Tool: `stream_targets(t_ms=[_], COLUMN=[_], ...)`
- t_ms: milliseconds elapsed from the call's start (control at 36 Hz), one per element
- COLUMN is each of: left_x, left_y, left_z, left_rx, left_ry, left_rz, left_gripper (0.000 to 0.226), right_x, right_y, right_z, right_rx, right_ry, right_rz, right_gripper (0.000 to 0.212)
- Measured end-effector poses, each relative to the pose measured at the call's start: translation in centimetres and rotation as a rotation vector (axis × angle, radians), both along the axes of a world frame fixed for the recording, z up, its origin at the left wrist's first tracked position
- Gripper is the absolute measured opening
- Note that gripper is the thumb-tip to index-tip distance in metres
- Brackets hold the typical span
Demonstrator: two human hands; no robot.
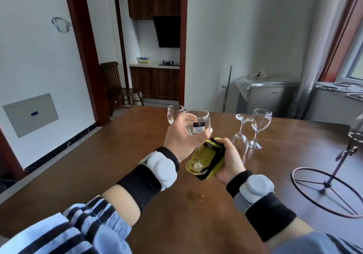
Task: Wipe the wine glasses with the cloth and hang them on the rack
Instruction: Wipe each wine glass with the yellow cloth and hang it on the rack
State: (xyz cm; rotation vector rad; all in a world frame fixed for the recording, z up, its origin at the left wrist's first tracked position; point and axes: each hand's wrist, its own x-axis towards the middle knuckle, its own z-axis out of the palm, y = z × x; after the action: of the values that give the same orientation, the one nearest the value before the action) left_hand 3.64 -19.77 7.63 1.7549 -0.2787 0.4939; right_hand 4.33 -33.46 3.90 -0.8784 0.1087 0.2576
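Observation:
My left hand (181,139) grips the bowl of a clear wine glass (197,123) that carries a barcode sticker, held upright above the table. My right hand (229,161) is shut on a yellow-green cloth with black trim (213,158), pressed against the glass's stem and foot. Another glass (173,114) stands behind my left hand. To the right, one glass (241,136) rests upside down and one (259,128) stands upright. The dark metal rack (328,183), with a ring base and slanted post, stands at the right edge of the table.
The brown wooden table (137,155) fills the lower view. A small wet spot (200,196) lies between my wrists. Behind the table stand a covered grey appliance (271,96), a mop handle (227,89) and a wooden chair (117,87) near the kitchen doorway.

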Motion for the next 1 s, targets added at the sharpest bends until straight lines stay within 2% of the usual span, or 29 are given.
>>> stream_targets(t_ms=[56,111,167,222,306,389,472,556,611,667,750,833,889,917,1000], left_x=[0.0,0.1,0.3,0.4,0.4,0.3,0.1,0.2,0.5,0.8,1.0,1.1,0.9,0.7,0.4], left_y=[0.3,0.4,0.4,0.1,-0.3,-0.6,-0.3,0.0,0.4,0.8,1.5,1.9,1.7,1.4,0.4], left_z=[-0.2,-0.3,-0.6,-1.0,-1.1,-0.6,0.0,0.3,0.3,0.4,0.5,0.5,0.3,0.2,-0.3], left_rx=[0.067,0.098,0.128,0.121,0.062,-0.008,-0.078,-0.079,-0.039,0.006,0.120,0.330,0.472,0.512,0.564], left_ry=[0.061,0.137,0.210,0.257,0.251,0.247,0.260,0.273,0.263,0.244,0.253,0.320,0.359,0.372,0.369], left_rz=[0.035,0.075,0.079,0.063,0.052,0.009,-0.065,-0.111,-0.107,-0.064,0.027,0.062,0.087,0.091,0.087], left_gripper=[0.060,0.068,0.074,0.074,0.067,0.058,0.034,0.028,0.035,0.050,0.068,0.061,0.054,0.055,0.057], right_x=[0.0,-0.2,-0.3,-0.7,-1.4,-1.6,-1.5,-1.6,-1.4,-1.0,-0.2,0.1,0.1,0.0,-0.3], right_y=[-0.8,-1.3,-1.6,-1.3,-0.3,0.0,-0.4,-0.5,-0.6,-1.1,-2.4,-3.3,-3.3,-3.1,-1.7], right_z=[0.4,1.0,1.2,1.4,1.2,0.4,-0.1,0.1,0.1,-0.1,0.0,1.1,2.0,2.5,3.6], right_rx=[0.148,0.230,0.230,0.138,-0.055,-0.155,-0.111,-0.041,0.010,0.075,0.202,0.246,0.211,0.177,-0.042], right_ry=[-0.084,-0.150,-0.150,-0.151,-0.129,-0.055,-0.047,-0.049,-0.043,-0.041,-0.130,-0.257,-0.344,-0.382,-0.462], right_rz=[-0.018,-0.002,0.005,0.054,0.143,0.157,0.208,0.245,0.196,0.115,-0.007,-0.042,-0.010,0.004,0.007], right_gripper=[0.040,0.041,0.031,0.032,0.050,0.046,0.047,0.049,0.033,0.028,0.037,0.052,0.070,0.072,0.042])
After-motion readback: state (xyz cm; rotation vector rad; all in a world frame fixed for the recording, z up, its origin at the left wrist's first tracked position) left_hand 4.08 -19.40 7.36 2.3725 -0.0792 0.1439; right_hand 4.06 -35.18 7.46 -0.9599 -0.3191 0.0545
